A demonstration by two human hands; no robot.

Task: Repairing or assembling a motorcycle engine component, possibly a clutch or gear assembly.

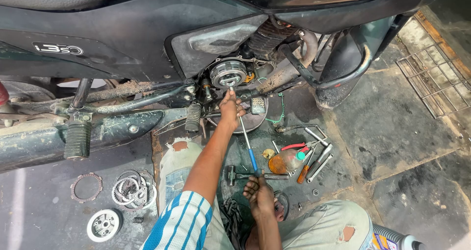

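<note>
Left hand (pixel 230 107) closes its fingers around the far end of a long metal wrench (pixel 247 141), steadying it against the round, ribbed clutch assembly (pixel 227 73) on the motorcycle's engine side. Right hand (pixel 259 193) grips the wrench's blue handle at the near end, just above the stone floor (pixel 402 132). A shallow dark pan (pixel 255 120) lies under the engine; its contents cannot be told. Right of the wrench lie an orange bottle (pixel 282 162), red-handled pliers (pixel 294 146) and steel spanners (pixel 319 157). Near left rest toothed clutch plates (pixel 132 187), a friction ring (pixel 86 187) and a pale metal hub (pixel 103 225).
</note>
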